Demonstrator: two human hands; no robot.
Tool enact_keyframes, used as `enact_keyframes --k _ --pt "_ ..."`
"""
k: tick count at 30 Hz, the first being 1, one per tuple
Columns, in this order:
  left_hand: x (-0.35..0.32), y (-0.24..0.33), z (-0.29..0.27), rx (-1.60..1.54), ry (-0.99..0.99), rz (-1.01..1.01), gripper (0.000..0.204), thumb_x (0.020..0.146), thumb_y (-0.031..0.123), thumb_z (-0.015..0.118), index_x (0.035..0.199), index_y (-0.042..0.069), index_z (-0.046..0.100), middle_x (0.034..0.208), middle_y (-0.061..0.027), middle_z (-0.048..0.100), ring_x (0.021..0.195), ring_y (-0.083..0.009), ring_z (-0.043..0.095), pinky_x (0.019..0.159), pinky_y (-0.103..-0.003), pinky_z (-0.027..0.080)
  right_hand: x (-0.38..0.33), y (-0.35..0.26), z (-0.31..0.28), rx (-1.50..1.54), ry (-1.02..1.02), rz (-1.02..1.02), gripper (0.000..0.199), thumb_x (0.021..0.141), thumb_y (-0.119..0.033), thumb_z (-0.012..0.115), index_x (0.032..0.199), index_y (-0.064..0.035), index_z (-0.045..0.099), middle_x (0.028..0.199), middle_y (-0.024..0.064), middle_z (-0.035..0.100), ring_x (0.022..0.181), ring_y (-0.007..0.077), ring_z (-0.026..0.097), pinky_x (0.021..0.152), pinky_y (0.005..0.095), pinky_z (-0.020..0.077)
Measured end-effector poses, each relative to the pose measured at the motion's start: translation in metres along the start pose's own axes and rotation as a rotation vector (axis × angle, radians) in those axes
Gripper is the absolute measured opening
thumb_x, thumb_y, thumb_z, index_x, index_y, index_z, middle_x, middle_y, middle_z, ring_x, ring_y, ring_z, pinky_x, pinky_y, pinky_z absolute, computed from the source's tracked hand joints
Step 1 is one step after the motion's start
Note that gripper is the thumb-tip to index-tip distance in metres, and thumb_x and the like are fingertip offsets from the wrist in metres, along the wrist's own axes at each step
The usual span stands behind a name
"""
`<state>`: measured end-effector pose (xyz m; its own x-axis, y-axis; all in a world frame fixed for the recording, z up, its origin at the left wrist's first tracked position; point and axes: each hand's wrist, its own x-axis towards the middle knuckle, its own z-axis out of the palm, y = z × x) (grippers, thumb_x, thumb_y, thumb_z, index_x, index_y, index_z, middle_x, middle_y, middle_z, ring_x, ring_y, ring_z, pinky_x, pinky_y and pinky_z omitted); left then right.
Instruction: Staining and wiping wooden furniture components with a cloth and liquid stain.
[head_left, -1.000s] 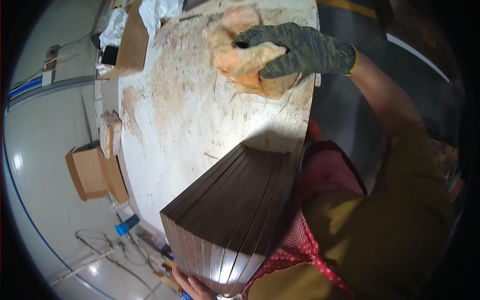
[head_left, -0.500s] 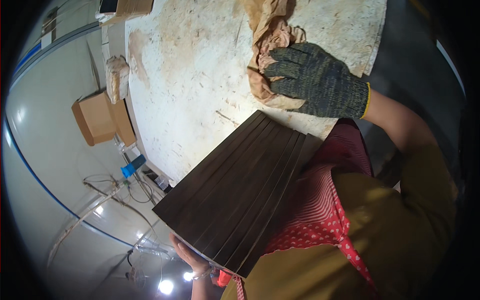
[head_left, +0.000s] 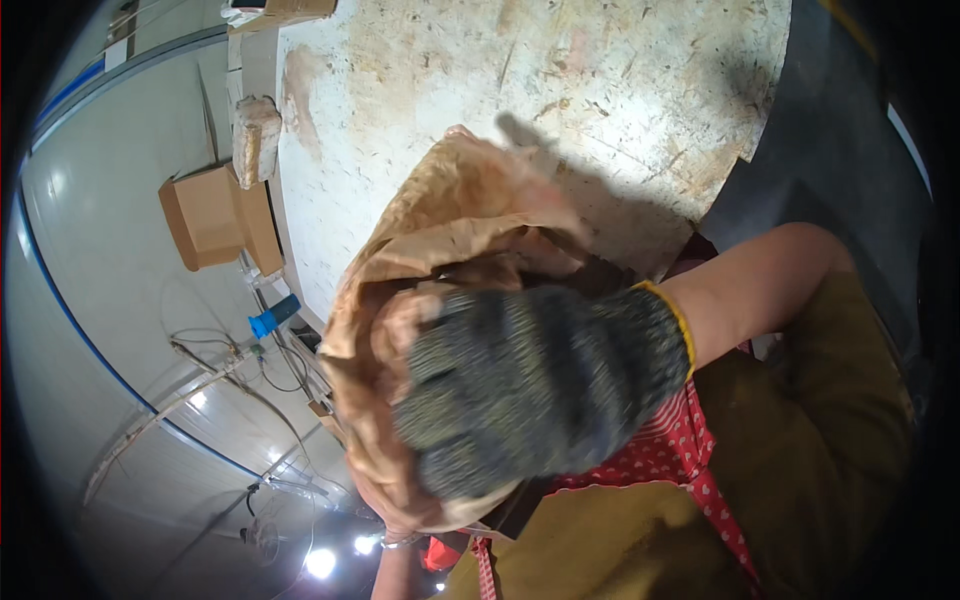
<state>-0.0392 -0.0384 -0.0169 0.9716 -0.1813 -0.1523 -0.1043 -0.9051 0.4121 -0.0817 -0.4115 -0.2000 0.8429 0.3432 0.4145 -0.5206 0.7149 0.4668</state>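
Note:
My right hand [head_left: 530, 385], in a dark grey knitted glove with a yellow cuff edge, is closed on a crumpled tan cloth [head_left: 450, 200], blurred by motion. The cloth spreads over a stack of dark brown wooden boards [head_left: 517, 510] and covers nearly all of it; only a lower corner shows. At the boards' lower left end is my bare left hand [head_left: 372, 497], with a bracelet at its wrist. It supports that end, its fingers largely hidden behind the cloth.
A stained white tabletop [head_left: 400, 80] lies beyond the cloth. Along its left side are an open cardboard box [head_left: 215, 220], a wrapped block [head_left: 257, 140] and a blue cylindrical thing [head_left: 274, 316]. Cables and a thin pole run along the pale wall at the lower left.
My right hand has brought the cloth from the tabletop toward me, down and left onto the boards. The cloth is spread wider and now hides them. My left hand stays at their lower end.

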Motion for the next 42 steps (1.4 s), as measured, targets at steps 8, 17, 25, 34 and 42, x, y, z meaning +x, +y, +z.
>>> enact_keyframes --k 8,17,25,34,42 --pt "-0.004 0.025 0.003 0.043 0.059 0.046 0.065 0.094 0.054 0.035 0.121 -0.004 0.045 0.113 -0.0136 0.049 0.106 -0.0224 0.045 0.095 -0.035 0.032 0.012 -0.028 -0.014 0.081 -0.245 -0.023 0.044 0.094 -0.022 0.052 0.133 -0.0032 0.042 0.131 0.0099 0.050 0.114 0.0225 0.055 0.097 0.0381 0.0477" --pt "-0.007 0.028 0.010 -0.055 0.078 -0.014 0.062 0.100 0.040 0.032 0.141 -0.006 0.024 0.146 -0.0164 0.029 0.135 -0.0258 0.029 0.112 -0.038 0.021 0.028 -0.021 0.004 0.666 -0.563 -0.836 0.035 0.096 -0.027 0.046 0.121 -0.0023 0.050 0.120 0.0094 0.053 0.110 0.0199 0.054 0.098 0.0368 0.0449" --pt "-0.014 0.016 0.003 -0.069 0.065 -0.007 0.072 0.098 0.049 0.031 0.144 -0.005 0.018 0.151 -0.0184 0.018 0.141 -0.0286 0.016 0.115 -0.040 0.011 -0.091 -0.147 0.059 2.731 -0.217 0.703 0.026 0.095 -0.018 0.050 0.118 -0.0085 0.058 0.118 0.0104 0.059 0.106 0.0230 0.059 0.091 0.0309 0.0481" --pt "-0.016 0.027 0.007 0.058 0.063 0.019 0.099 0.085 0.070 0.043 0.143 -0.006 0.020 0.149 -0.0187 0.021 0.139 -0.0291 0.021 0.114 -0.043 0.015 -0.080 -0.122 0.068 3.324 -1.013 0.627 0.037 0.092 -0.030 0.056 0.123 -0.0092 0.057 0.116 0.0109 0.060 0.107 0.0220 0.058 0.094 0.0348 0.0462" --pt "-0.019 0.021 0.012 -0.112 0.168 0.015 0.093 0.087 0.066 0.045 0.141 -0.008 0.026 0.145 -0.0183 0.031 0.134 -0.0282 0.029 0.112 -0.041 0.020 -0.089 -0.097 -0.034 3.129 -0.188 0.566 0.042 0.091 -0.014 0.049 0.134 -0.0126 0.049 0.127 0.0097 0.054 0.113 0.0242 0.057 0.092 0.0332 0.0489"
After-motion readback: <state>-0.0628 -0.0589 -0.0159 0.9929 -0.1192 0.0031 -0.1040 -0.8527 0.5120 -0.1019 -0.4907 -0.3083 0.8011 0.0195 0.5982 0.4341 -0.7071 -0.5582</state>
